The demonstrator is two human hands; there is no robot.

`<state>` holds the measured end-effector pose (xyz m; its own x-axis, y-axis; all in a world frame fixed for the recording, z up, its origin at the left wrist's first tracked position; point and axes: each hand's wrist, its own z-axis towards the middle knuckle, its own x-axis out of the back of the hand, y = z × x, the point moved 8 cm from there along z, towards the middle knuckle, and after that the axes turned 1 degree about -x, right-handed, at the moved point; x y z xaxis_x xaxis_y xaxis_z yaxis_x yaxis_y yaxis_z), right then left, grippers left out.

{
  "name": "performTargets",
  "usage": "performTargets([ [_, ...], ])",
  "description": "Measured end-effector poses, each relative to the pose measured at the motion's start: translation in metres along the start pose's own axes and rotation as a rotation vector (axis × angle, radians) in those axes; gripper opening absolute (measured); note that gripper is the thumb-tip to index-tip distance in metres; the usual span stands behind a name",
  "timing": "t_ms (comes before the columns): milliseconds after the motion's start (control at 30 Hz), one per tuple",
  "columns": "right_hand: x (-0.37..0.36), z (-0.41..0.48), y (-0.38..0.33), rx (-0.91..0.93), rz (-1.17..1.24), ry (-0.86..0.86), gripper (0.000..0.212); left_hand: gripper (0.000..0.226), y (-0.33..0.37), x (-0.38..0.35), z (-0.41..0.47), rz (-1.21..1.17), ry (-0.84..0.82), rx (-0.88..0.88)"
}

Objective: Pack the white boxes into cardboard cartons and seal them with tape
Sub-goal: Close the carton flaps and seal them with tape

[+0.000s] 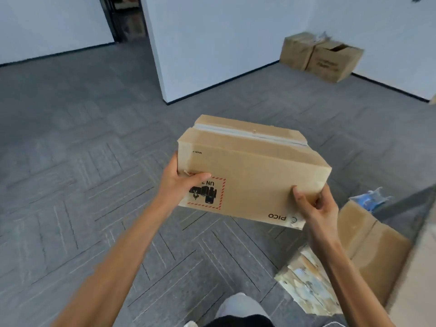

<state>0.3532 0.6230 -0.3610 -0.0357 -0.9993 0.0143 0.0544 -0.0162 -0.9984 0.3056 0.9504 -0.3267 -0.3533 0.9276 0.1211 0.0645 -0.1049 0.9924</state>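
I see the cardboard carton (pixel 254 171) held up in the air over the floor (pixel 82 161), resting on nothing and tilted with its near face toward me. My left hand (pixel 179 182) grips its left end: the thumb lies across the near face and the fingers are hidden behind the board. My right hand (pixel 316 208) holds the lower right corner, thumb pressed flat on the face and fingers curled round the edge. The carton is plain brown corrugated board, oblong, its flaps closed under a pale strip of tape (pixel 250 133) along the top seam. A hazard label (pixel 207 193) with a red dashed border and black pictograms sits upside down under my left thumb. I can read "UN" on it but not the digits after. The word "PICO" (pixel 277 217) is printed upside down near the lower right corner, and small print starting "Made" sits by the upper left. The floor is grey carpet tile with a ribbed, chevron-like pattern. At its near right edge lies another brown carton (pixel 368 239), with something blue (pixel 370 199) just behind it and a ragged pile of torn, peeling cardboard (pixel 306 286) in front. Two more cartons (pixel 320 57) stand against the white wall in the far right corner, well apart from me. A white wall corner (pixel 212 43) juts out straight ahead, a dark doorway (pixel 125 17) to its left.
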Motion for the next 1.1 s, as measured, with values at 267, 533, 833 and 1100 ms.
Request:
performTargets([
  [267, 0.044, 0.078, 0.005, -0.001, 0.024, 0.246, 0.044, 0.060, 0.008, -0.112, 0.140, 0.014, -0.291, -0.022],
  [533, 0.075, 0.111, 0.006, -0.021, 0.006, 0.567, 0.045, 0.064, 0.022, -0.223, 0.241, 0.022, -0.622, -0.066],
  [833, 0.063, 0.150, 0.024, -0.043, 0.020, 1.031, 0.038, 0.061, 0.024, -0.352, 0.351, 0.069, -1.077, -0.130],
  [1100, 0.009, 0.137, 0.028, -0.050, 0.032, 1.479, 0.032, 0.061, 0.035, -0.446, 0.365, 0.163, -1.535, -0.214],
])
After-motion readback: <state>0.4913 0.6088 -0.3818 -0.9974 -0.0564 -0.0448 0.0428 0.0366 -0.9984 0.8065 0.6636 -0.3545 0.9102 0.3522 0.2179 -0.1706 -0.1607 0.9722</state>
